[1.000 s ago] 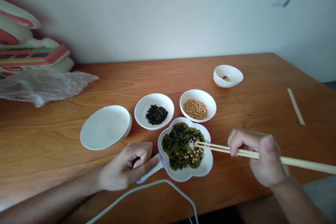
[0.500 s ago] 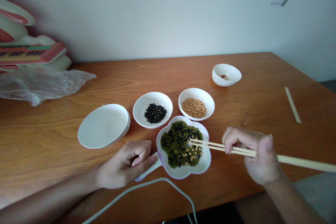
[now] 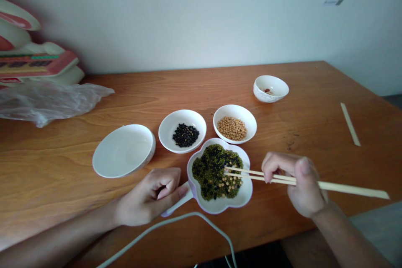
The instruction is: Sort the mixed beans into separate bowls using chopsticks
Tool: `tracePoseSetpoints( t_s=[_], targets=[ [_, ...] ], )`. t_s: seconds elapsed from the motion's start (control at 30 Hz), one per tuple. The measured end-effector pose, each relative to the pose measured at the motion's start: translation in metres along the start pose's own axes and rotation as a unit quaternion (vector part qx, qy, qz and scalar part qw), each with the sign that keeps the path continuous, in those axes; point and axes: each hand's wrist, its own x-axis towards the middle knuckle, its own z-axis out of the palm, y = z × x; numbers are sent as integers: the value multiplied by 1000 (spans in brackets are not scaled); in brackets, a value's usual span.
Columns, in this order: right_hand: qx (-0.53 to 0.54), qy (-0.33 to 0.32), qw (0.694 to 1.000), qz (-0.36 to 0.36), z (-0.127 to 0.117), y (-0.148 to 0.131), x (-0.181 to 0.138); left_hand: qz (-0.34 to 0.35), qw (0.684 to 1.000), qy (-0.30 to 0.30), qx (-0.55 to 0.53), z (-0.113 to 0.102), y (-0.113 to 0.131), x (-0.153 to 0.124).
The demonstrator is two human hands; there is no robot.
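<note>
My left hand (image 3: 152,197) is closed on the handle of a white, lilac-rimmed flower-shaped dish (image 3: 246,192). Inside lie mixed beans (image 3: 209,167): small green ones, black ones and some yellow ones toward the right. My right hand (image 3: 298,180) grips a pair of wooden chopsticks (image 3: 348,188), whose tips reach into the beans at the dish's middle. Whether the tips pinch a bean is too small to tell. Just behind the dish stand a white bowl of black beans (image 3: 185,135) and a white bowl of yellow soybeans (image 3: 232,128).
A tilted white bowl (image 3: 124,150) is at the left. Farther back sits a small bowl (image 3: 270,89) with a few bits inside. A paper chopstick sleeve or strip (image 3: 350,124) lies right. A plastic bag (image 3: 56,98) and toy keyboard (image 3: 40,65) are back left; a pale cable (image 3: 188,215) loops in front.
My right hand and the chopsticks have shifted slightly left, and their rear end now shows. The tips stay among the beans. My left hand keeps its hold on the handle.
</note>
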Motion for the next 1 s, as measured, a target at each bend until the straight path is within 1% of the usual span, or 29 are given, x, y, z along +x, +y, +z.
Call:
tracePoseSetpoints(
  t_s=[0.27,0.5,0.77,0.87,1.0],
  targets=[
    [-2,29,1000,-7,3,0,4,-5,1000,1,6,0,-2,-1],
    [14,49,999,17,4,-5,7,-10,1000,-4,8,-1,0,0],
    [50,81,995,28,7,-4,8,-12,1000,-3,10,-1,0,-1],
    [63,109,992,5,5,-9,8,-9,1000,-2,8,-1,0,-1],
    [94,185,976,-64,-5,-16,7,-5,1000,1,3,1,-1,-2]
  ],
)
